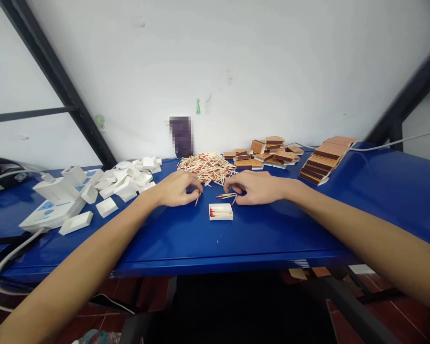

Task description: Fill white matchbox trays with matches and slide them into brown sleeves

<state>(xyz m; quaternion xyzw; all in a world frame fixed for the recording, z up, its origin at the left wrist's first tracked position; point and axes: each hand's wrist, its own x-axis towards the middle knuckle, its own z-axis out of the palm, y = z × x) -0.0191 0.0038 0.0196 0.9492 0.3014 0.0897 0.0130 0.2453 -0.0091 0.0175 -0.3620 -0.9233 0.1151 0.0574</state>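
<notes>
Forearms [361, 229]: both bare, entering from 7 and 5 o'clock and converging mid-surface.
Surface [272, 239]: blue, glossy top.
Matchbox tray [220, 211]: white, open, part filled, with red heads at its 9 o'clock end. Its long axis runs 9 to 3 o'clock. It lies at 6 o'clock of the gap between the hands, just clear of both.
Left hand [177, 188]: fingers curled narrow, pinching one matchstick [197, 199] with its head down toward the surface. The tray is at its 4 o'clock.
Right hand [256, 187]: fingers curled onto the loose matches [226, 195] and touching them; whether it grips any cannot be told. The tray is at its 8 o'clock, and this hand is judged the nearer.
Match pile [208, 167]: 12 o'clock, just beyond the fingertips.
Empty trays [129, 184]: white, heaped at 10 o'clock.
Brown sleeves [268, 153]: scattered at 1 o'clock, with a fanned stack [322, 165] at 2 o'clock.
White device [53, 205]: 9 o'clock, cabled.
Writing: none legible. The device's blue markings are too small to read.
</notes>
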